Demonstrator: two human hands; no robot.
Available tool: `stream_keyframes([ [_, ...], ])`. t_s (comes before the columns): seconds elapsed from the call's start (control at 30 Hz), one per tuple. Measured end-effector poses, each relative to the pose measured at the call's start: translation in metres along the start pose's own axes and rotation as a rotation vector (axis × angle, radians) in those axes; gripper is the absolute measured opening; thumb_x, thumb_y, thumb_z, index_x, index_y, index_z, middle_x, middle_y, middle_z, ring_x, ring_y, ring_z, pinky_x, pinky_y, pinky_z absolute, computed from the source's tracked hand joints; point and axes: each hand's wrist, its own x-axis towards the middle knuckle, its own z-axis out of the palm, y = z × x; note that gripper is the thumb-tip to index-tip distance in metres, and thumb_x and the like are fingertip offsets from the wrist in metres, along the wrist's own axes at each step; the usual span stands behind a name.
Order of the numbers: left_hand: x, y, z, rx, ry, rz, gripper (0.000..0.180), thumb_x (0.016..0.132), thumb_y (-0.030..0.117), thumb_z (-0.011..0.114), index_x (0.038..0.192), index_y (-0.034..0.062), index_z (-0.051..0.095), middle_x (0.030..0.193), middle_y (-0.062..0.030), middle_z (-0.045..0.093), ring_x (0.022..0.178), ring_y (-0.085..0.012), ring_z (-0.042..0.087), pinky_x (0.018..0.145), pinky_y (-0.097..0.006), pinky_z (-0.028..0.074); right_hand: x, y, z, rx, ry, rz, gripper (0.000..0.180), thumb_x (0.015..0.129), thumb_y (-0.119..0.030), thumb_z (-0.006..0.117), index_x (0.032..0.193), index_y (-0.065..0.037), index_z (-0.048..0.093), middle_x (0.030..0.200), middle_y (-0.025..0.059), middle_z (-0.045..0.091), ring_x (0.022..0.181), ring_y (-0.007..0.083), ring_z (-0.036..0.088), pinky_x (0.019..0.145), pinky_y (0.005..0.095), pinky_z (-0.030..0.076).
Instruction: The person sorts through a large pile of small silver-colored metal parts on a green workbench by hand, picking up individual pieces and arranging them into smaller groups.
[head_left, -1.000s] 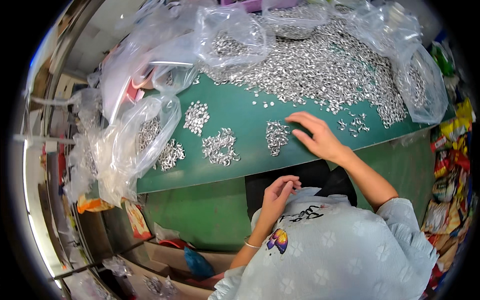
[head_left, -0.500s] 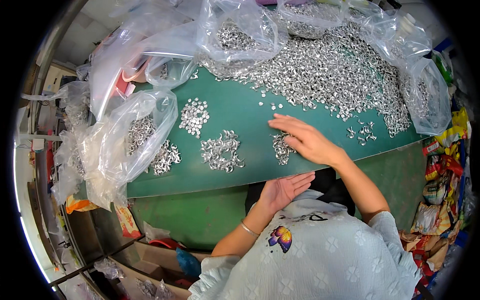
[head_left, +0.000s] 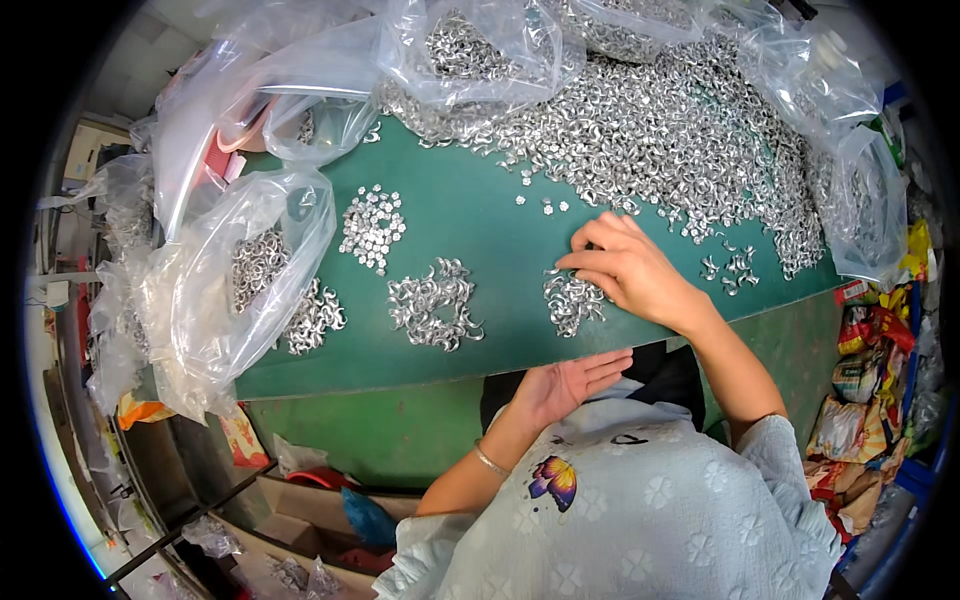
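My right hand [head_left: 640, 272] is over the green table with fingers bent and thumb and fingertips drawn together at the upper edge of a small pile of silvery curved metal pieces [head_left: 573, 308]. Whatever is between the fingertips is too small to make out. Just below the table's front edge, my left hand [head_left: 572, 388] is held palm up, its fingers stretched out and nothing visible in it. Left of the right hand lies a loose ring-like pile of curved pieces [head_left: 435, 305]. Farther left is a cluster of small flower-shaped metal pieces [head_left: 372, 228].
A large heap of curved metal pieces [head_left: 660, 130] spreads across the back and right of the green table [head_left: 480, 215]. Clear plastic bags [head_left: 185, 320] of pieces stand at the left, with others at the back and right. Colourful packets [head_left: 855, 380] line the right side.
My right hand has drawn its fingers from spread and flat into a bent pinch, uncovering more of the small pile. The left hand stays palm up. The whole view has shifted slightly.
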Motion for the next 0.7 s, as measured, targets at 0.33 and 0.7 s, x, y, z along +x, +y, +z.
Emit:
stream_keyframes([
  [0.33, 0.002, 0.000, 0.003, 0.080, 0.041, 0.029, 0.067, 0.103, 0.043, 0.033, 0.147, -0.0072, 0.026, 0.148, -0.0301, 0.035, 0.137, -0.0380, 0.040, 0.113, -0.043, 0.036, 0.003, 0.009, -0.024, 0.094, 0.068, 0.033, 0.011, 0.078, 0.002, 0.068, 0.087, -0.002, 0.064, 0.091, 0.0077, 0.064, 0.087, 0.0252, 0.058, 0.081, 0.0362, 0.045],
  [0.7, 0.002, 0.000, 0.001, 0.064, 0.084, 0.043, 0.062, 0.102, 0.039, 0.041, 0.144, -0.0062, 0.033, 0.143, -0.0291, 0.042, 0.134, -0.0365, 0.044, 0.113, -0.042, 0.037, -0.010, -0.003, -0.026, 0.102, -0.074, 0.086, 0.021, 0.079, 0.005, 0.066, 0.099, -0.002, 0.067, 0.093, 0.0086, 0.056, 0.085, 0.0252, 0.057, 0.075, 0.0351, 0.047],
])
